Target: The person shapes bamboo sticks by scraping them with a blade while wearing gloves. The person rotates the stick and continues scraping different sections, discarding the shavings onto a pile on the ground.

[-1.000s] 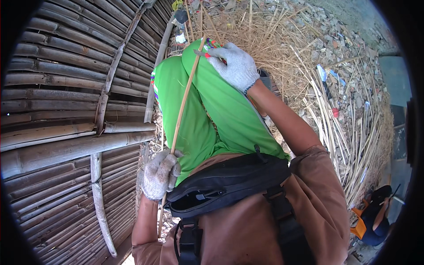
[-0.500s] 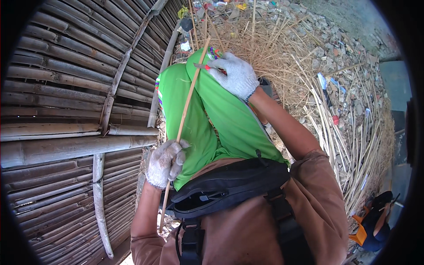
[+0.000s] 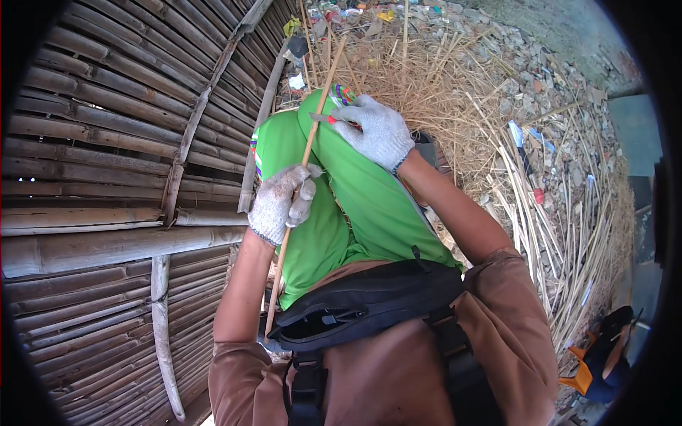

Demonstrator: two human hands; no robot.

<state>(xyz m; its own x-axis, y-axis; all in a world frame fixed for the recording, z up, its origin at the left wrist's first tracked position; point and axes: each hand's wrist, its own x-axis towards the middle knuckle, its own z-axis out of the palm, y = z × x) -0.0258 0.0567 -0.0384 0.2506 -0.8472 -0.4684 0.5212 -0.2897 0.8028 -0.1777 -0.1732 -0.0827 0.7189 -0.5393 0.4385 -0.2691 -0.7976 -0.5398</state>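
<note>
A long, thin bamboo strip [image 3: 280,266] slants across my green trouser legs, from beside my waist to beyond my knees. Wrapped round its middle is my left hand [image 3: 283,201], in a worn, stained white knit glove. My right hand [image 3: 378,132], gloved the same way, rests over my right knee and grips a small knife [image 3: 331,120] with a red part near the blade. The short blade lies across the strip, touching or just over it. Most of the knife's handle is hidden in my fingers.
A bamboo-pole wall [image 3: 106,135] stands close on my left. Ahead, shavings [image 3: 426,85] cover stony ground with scraps of litter. Long pale strips [image 3: 529,220] lie in a heap to my right. A black waist bag [image 3: 376,295] sits across my lap; an orange and dark object [image 3: 597,366] lies at lower right.
My left hand has moved forward toward the knees, and the strip has slid forward with it past the blade. My right hand with the knife has shifted only slightly toward me.
</note>
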